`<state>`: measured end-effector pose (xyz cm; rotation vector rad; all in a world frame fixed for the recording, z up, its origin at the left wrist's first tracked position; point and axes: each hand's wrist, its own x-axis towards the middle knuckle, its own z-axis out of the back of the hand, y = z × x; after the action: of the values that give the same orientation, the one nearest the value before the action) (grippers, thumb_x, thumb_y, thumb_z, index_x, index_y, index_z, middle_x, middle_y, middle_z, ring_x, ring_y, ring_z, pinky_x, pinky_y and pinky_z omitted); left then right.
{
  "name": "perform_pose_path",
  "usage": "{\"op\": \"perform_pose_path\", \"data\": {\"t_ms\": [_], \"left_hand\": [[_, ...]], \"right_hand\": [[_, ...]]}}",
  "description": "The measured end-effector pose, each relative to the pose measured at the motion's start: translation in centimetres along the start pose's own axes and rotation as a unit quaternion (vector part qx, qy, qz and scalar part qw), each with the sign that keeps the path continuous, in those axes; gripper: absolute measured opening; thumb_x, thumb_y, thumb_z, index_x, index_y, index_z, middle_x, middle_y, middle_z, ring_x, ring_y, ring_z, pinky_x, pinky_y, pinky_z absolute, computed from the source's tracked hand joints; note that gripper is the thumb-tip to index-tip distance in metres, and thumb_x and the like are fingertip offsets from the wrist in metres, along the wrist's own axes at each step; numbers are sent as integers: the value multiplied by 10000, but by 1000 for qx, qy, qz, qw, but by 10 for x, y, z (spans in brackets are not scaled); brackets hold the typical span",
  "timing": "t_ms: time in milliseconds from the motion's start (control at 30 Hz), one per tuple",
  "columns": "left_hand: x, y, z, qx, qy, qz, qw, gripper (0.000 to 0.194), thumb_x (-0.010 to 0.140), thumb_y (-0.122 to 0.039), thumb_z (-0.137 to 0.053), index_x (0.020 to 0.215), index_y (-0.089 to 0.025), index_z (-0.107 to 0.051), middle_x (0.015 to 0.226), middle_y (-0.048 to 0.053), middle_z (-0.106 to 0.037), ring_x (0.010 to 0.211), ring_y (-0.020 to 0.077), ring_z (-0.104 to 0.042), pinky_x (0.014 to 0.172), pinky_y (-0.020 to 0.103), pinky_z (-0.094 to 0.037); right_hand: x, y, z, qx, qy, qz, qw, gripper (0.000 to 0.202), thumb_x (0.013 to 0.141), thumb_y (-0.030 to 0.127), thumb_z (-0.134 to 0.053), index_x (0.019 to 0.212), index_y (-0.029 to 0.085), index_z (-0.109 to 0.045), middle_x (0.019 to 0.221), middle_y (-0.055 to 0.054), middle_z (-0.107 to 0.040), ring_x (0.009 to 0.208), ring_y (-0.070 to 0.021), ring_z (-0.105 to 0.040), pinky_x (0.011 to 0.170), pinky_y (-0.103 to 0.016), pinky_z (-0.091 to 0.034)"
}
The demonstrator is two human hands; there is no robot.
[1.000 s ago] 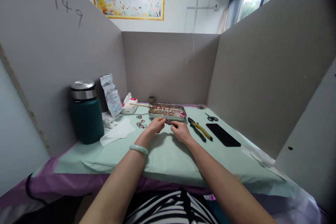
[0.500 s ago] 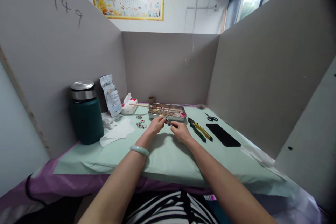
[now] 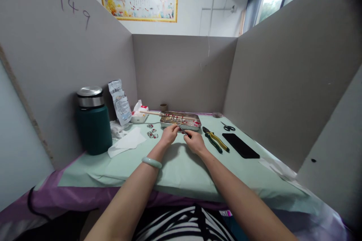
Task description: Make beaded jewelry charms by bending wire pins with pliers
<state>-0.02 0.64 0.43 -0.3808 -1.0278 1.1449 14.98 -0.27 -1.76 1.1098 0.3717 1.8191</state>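
Note:
My left hand (image 3: 170,134) is closed in a pinch in front of the metal tray (image 3: 181,127); whatever small piece sits between its fingertips is too small to name. My right hand (image 3: 194,141) is closed around a slim dark metal tool, perhaps tweezers (image 3: 183,131), whose tip points up and left to the left fingertips. The tray behind both hands bears red and gold beads and small parts. Left of my left hand lie several small ring-shaped pieces with red beads (image 3: 152,134) on the pale green cloth (image 3: 181,173).
Pliers with green and yellow handles (image 3: 216,140), scissors (image 3: 228,127) and a black phone-like slab (image 3: 240,145) lie on the right. On the left stand a teal flask (image 3: 94,126), a foil pouch (image 3: 120,101) and a tissue pack (image 3: 139,115), with white paper (image 3: 127,144) before them. Grey panels enclose the table.
Both hands stay together in nearly the same place, with my left hand and wrist shifted very slightly. The view has moved a little; nothing else on the table differs.

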Motion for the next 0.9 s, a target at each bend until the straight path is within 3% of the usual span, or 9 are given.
{"op": "perform_pose_path", "data": {"t_ms": [200,633,800,900], "left_hand": [[-3,4,-5,78,-19,-41,996,239,870,-246,-468,879,-178,-697,901,94,-700,809,200,-605,725,259,-394],[-9,-3,-5,178,-8,-21,984,301,910,-277,-415,970,-193,-698,963,78,-717,852,199,-640,757,268,-420],[-7,2,-6,166,-5,-33,986,289,900,-272,-423,928,-189,-699,923,72,-716,810,185,-628,729,257,-416],[-5,5,-6,120,6,-46,992,274,887,-262,-432,885,-180,-694,891,59,-710,773,162,-610,717,242,-412]], "right_hand": [[0,-1,-1,-25,-4,-6,1000,330,746,233,-476,965,220,-722,823,-25,-707,723,-179,-587,653,-247,-401],[-2,4,0,-48,0,-14,999,321,755,231,-449,931,222,-718,808,-24,-698,724,-173,-573,623,-240,-357],[2,1,1,20,16,-13,1000,308,721,239,-454,859,175,-721,638,-7,-603,595,-139,-475,566,-242,-321],[5,-4,3,140,75,-69,985,341,689,240,-473,909,141,-713,555,22,-514,508,-105,-382,507,-231,-288]]}}
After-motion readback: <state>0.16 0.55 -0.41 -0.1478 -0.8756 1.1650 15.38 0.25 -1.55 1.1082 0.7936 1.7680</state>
